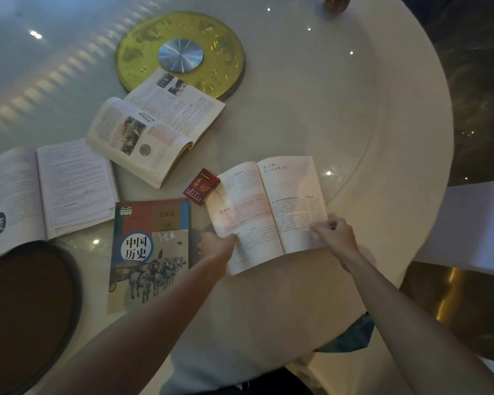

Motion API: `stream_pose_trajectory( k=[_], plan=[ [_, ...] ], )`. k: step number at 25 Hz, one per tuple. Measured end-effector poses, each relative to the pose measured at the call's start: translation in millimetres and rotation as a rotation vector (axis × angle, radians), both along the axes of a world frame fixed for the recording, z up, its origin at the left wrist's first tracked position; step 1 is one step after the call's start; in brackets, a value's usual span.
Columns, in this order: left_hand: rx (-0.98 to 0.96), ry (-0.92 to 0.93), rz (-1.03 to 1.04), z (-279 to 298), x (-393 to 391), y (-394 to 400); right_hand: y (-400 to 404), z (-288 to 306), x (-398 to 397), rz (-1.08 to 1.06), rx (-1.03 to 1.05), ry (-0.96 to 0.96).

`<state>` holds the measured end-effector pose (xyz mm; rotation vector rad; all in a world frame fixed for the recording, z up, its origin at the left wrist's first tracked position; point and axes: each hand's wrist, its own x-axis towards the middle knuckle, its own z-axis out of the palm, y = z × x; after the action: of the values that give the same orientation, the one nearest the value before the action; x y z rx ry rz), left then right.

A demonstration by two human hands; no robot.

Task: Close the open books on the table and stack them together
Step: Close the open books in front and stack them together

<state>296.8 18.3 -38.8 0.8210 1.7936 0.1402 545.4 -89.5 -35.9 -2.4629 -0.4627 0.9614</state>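
Closing: we pin the thin open pink-paged book (pixel 267 212) to fold it.
Left hand (pixel 217 246): fingers flat, pressing its left page, gripping nothing.
Right hand (pixel 335 232): fingers pinched on its right page edge, ready to fold.
Closed history textbook (pixel 150 252): left of it, likely stack base.

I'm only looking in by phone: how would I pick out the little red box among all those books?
Start at the round gold disc in the middle of the white table, then come towards the person. The small red box sits just left of the open book under both hands. It alone is red, palm-sized and not a book.
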Motion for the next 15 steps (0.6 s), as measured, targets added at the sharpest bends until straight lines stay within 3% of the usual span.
stream_pose_trajectory(
  k=[7, 11, 15],
  plan=[
    [0.038, -0.16, 0.042, 2.0, 2.9, -1.9, 0.5, 1.3, 20.4, -0.108, 0.217, 0.361],
    [0.102, -0.37, 0.003, 18.3, 15.9, -0.9, -3.3, 6.9, 18.7, -0.139, 0.191, 0.219],
    [0.238, -0.467, -0.209, 35.7, 45.5, 0.6, -20.3, -0.1, 15.4, -0.123, 0.089, 0.209]
  ],
)
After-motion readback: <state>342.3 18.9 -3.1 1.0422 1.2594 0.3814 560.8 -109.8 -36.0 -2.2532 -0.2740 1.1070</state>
